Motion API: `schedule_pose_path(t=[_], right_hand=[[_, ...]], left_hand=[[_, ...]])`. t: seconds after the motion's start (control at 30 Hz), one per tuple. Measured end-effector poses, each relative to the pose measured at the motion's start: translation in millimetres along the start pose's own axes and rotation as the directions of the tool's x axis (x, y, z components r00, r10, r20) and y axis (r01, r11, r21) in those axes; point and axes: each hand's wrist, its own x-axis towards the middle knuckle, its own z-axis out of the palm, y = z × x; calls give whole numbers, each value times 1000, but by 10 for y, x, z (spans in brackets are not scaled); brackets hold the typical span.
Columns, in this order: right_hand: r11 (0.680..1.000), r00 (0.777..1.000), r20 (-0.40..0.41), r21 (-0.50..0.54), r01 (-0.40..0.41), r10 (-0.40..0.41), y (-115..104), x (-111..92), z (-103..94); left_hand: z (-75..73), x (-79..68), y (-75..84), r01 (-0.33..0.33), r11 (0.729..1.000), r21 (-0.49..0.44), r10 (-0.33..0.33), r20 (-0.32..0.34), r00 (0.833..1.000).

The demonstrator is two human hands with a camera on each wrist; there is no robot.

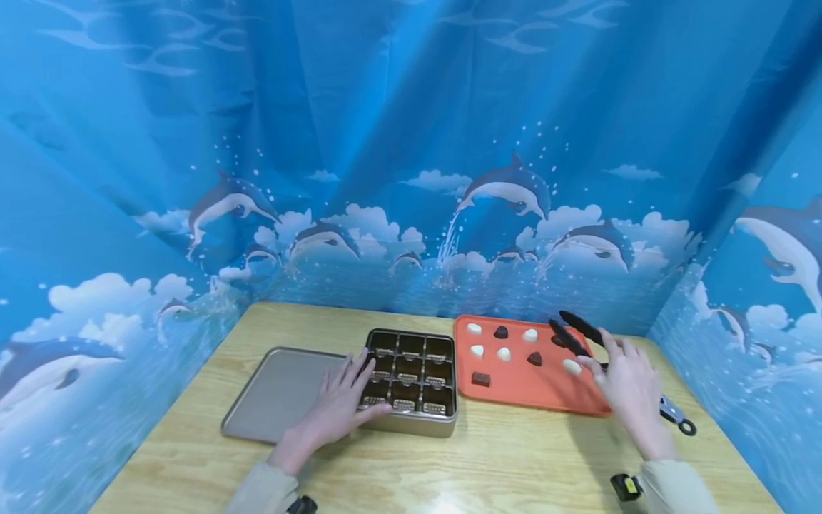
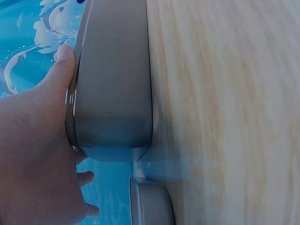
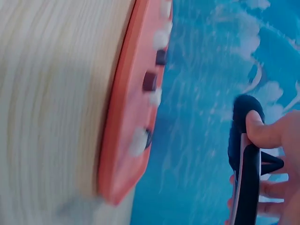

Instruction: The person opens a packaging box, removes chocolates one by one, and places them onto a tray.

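Observation:
In the head view my left hand (image 1: pixel 337 410) lies with spread fingers on the left edge of a metal box with a dark grid insert (image 1: pixel 409 368). Its thumb rests along the front rim of the box (image 2: pixel 112 79) in the left wrist view. My right hand (image 1: pixel 626 378) grips black-tipped tongs (image 1: pixel 581 327) above the right end of a red tray (image 1: pixel 514 389). The tongs' arms stand apart with nothing between them. White pieces (image 1: pixel 504 354), dark pieces (image 1: pixel 534 358) and a brown block (image 1: pixel 480 379) that look like chocolates lie on the tray.
A flat grey metal tray or lid (image 1: pixel 276 389) lies left of the box, partly under my left forearm. A blue dolphin-print curtain (image 1: pixel 385 178) hangs behind and beside the wooden table (image 1: pixel 488 464).

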Motion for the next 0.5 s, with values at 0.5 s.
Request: schedule_pose_path(t=[0.5], right_hand=[[971,970,91,-105,-217,226,638,-118,50]], left_hand=[[5,8,1,-6,1000,6,6,-5,1000]])
